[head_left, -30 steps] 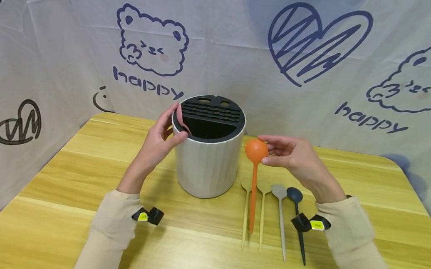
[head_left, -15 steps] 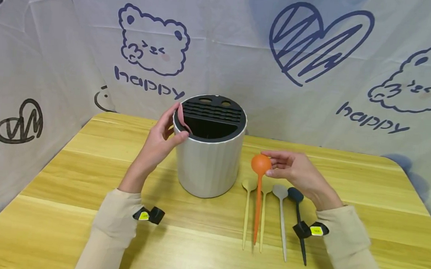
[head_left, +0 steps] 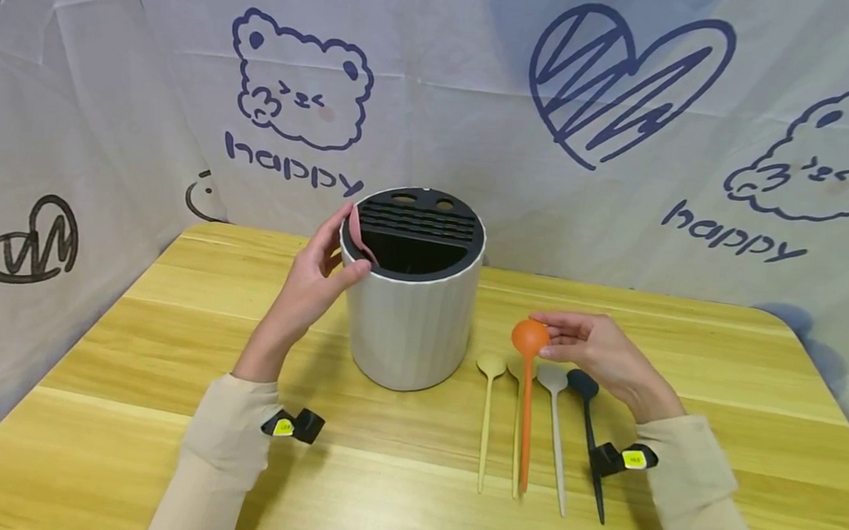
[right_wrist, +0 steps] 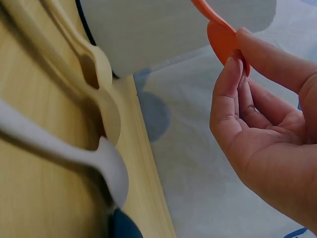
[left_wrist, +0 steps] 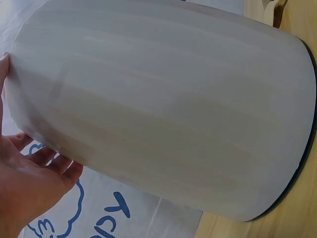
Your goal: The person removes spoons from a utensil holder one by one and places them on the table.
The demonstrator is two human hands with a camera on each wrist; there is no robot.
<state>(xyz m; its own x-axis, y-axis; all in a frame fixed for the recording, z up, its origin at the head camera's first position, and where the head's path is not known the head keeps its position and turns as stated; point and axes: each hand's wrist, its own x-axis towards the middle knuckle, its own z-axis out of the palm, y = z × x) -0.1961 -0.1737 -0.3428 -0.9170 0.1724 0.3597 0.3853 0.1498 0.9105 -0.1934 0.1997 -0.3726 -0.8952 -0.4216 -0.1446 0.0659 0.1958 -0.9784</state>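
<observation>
A white ribbed utensil holder (head_left: 411, 330) with a black slotted top stands on the table. My left hand (head_left: 314, 278) grips its upper left side, thumb on the front rim and fingers behind. A pink spoon (head_left: 356, 231) leans inside the holder's large opening, close to those fingers. My right hand (head_left: 596, 351) pinches an orange spoon (head_left: 530, 338) by the edge of its bowl, the handle pointing toward me. In the head view it overlaps the second of two pale yellow spoons. The right wrist view shows thumb and fingertips on the orange bowl (right_wrist: 221, 42).
Right of the holder lie a yellow spoon (head_left: 487, 417), another yellow spoon (head_left: 518, 436) under the orange one's outline, a grey spoon (head_left: 553, 381) and a dark blue spoon (head_left: 583, 384). The wooden table (head_left: 126, 408) ends at a cloth backdrop (head_left: 454, 54) with drawings.
My right hand has carried the orange spoon down and to the right, from near the holder's side to over the second yellow spoon. The left hand has stayed on the holder.
</observation>
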